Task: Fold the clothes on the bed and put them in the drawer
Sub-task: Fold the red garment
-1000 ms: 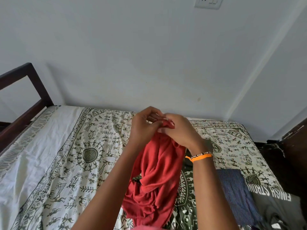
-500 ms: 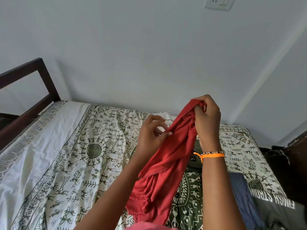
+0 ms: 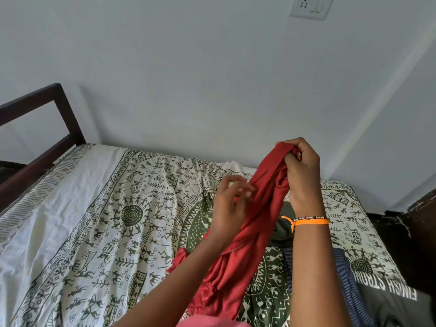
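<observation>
Two hands work one red garment (image 3: 250, 232) above the bed (image 3: 99, 227). Our right hand (image 3: 303, 175) grips its bunched top end, fingers curled round the cloth, and holds it up so the rest hangs down to the patterned bedsheet (image 3: 132, 218). Our left hand (image 3: 230, 204) sits just beside the hanging cloth, fingers loosely spread at its edge, blurred; we cannot tell whether they pinch it. Near our right forearm lie a striped blue garment (image 3: 346, 279) and a grey printed shirt (image 3: 389, 296).

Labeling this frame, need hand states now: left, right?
Left hand: open, fingers loosely curled beside the red garment, no grip.
Right hand: closed, holding the garment's top end.
</observation>
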